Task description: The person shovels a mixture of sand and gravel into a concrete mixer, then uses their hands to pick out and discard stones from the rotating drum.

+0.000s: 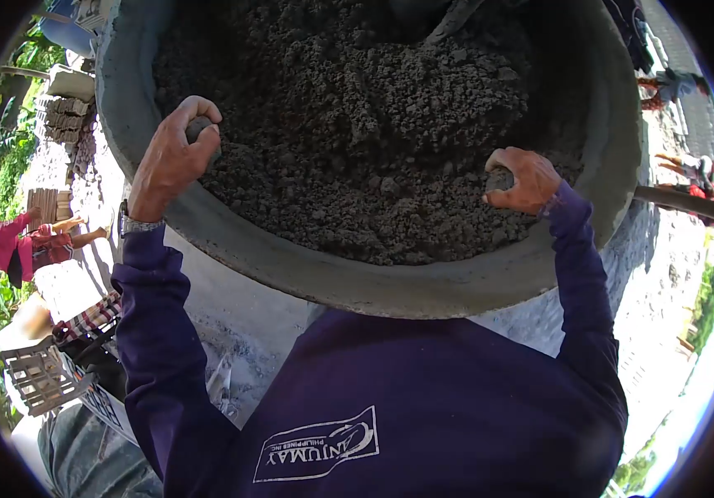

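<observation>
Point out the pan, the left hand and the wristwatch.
pan (390, 290), head view, bare near rim
left hand (170, 162), head view, back of hand gripping rim
wristwatch (137, 224), head view, band on left wrist

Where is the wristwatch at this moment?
In the head view the wristwatch sits left of centre on the left wrist, just below the left hand gripping the rim of the mortar-filled pan, above the purple sleeve.

Bright sunlight is cast on the pale ground (241, 315); stacked blocks (62, 116) and green foliage (0, 166) are seen left of it.
</observation>
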The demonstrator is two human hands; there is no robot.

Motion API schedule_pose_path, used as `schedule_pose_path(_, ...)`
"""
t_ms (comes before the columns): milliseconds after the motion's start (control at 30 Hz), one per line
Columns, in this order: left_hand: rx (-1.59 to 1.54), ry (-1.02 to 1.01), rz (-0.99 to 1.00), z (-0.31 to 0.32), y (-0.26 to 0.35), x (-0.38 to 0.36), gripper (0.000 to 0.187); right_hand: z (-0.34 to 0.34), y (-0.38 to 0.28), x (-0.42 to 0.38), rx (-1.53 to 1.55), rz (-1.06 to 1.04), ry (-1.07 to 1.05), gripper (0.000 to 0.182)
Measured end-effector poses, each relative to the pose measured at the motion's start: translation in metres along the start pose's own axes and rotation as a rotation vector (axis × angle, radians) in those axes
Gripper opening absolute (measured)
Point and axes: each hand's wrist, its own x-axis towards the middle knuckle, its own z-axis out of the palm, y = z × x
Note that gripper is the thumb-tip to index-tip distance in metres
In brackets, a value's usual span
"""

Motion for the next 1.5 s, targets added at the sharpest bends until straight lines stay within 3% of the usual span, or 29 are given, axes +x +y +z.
schedule_pose_path(100,0.038,-0.296,0.089,0.056,0.051,0.023,0.025,-0.015,0.015,-0.091,0.096,0.166,0.261,0.047)
schedule_pose_path(167,0.093,-0.583,-0.050,0.104,0.096,0.034,0.025,-0.013,0.026,-0.139,0.124,0.193,0.291,0.047)
schedule_pose_path(233,0.201,-0.718,0.088,0.169,0.103,0.042,0.025,0.001,0.038,-0.174,0.165,0.222,0.315,0.046)
schedule_pose_path(333,0.484,-0.693,0.292,0.263,0.089,0.029,0.032,0.033,0.053,-0.191,0.263,0.297,0.373,0.044)
schedule_pose_path(400,0.633,-0.701,0.437,0.311,0.077,0.023,0.043,0.041,0.047,-0.184,0.189,0.245,0.717,0.042)
schedule_pose_path(433,0.649,-0.728,0.462,0.324,0.079,0.022,0.043,0.046,0.048,-0.183,0.208,0.280,0.725,0.042)
schedule_pose_path(500,0.716,-0.684,0.371,0.339,0.089,0.026,0.043,0.053,0.055,-0.183,0.227,0.237,1.028,0.039)
schedule_pose_path(533,0.728,-0.699,0.386,0.342,0.096,0.033,0.043,0.057,0.057,-0.188,0.236,0.259,1.035,0.039)
schedule_pose_path(600,0.377,-0.983,0.101,0.328,0.104,0.052,0.043,0.061,0.059,-0.185,0.269,0.321,1.020,0.033)
schedule_pose_path(667,0.262,-1.001,0.024,0.305,0.116,0.043,0.044,0.065,0.062,-0.183,0.261,0.234,1.102,0.025)
schedule_pose_path(733,0.131,-0.996,-0.051,0.283,0.119,0.027,0.046,0.061,0.062,-0.184,0.208,0.231,0.981,0.020)
schedule_pose_path(800,0.131,-0.733,-0.232,0.263,0.117,0.008,0.062,0.061,0.060,-0.183,0.220,0.233,0.935,0.017)
schedule_pose_path(833,0.140,-0.726,-0.236,0.257,0.112,0.010,0.062,0.059,0.058,-0.181,0.226,0.245,0.986,0.016)
schedule_pose_path(900,0.187,-0.317,-0.326,0.255,0.103,0.007,0.077,0.057,0.056,-0.179,0.226,0.258,1.027,0.015)
schedule_pose_path(1000,0.195,-0.334,-0.178,0.272,0.097,0.019,0.086,0.056,0.054,-0.179,0.223,0.317,0.973,0.015)
schedule_pose_path(1033,0.182,-0.341,-0.178,0.273,0.107,0.022,0.086,0.054,0.054,-0.181,0.234,0.336,0.846,0.017)
schedule_pose_path(1100,0.286,-0.570,-0.142,0.273,0.133,0.033,0.081,0.049,0.060,-0.184,0.266,0.348,0.583,0.024)
schedule_pose_path(1133,0.335,-0.677,-0.124,0.274,0.141,0.037,0.079,0.045,0.066,-0.183,0.248,0.349,0.575,0.024)
schedule_pose_path(1167,0.317,-0.675,-0.131,0.278,0.144,0.036,0.079,0.040,0.072,-0.180,0.245,0.276,0.425,0.025)
schedule_pose_path(1233,0.630,-0.710,-0.069,0.276,0.147,0.036,0.072,0.023,0.081,-0.161,0.160,0.122,0.116,0.031)
schedule_pose_path(1267,0.631,-0.695,-0.072,0.276,0.145,0.035,0.072,0.019,0.084,-0.142,0.152,0.112,0.125,0.031)
schedule_pose_path(1333,0.759,-0.765,0.036,0.287,0.137,0.026,0.072,0.027,0.090,-0.103,-0.043,0.039,-0.304,0.042)
schedule_pose_path(1367,0.733,-0.755,0.104,0.287,0.141,0.017,0.058,0.035,0.093,-0.083,-0.096,0.012,-0.426,0.050)
schedule_pose_path(1500,0.730,-0.647,0.192,0.300,0.123,-0.006,0.047,0.089,0.108,-0.034,-0.228,-0.099,-0.804,0.068)
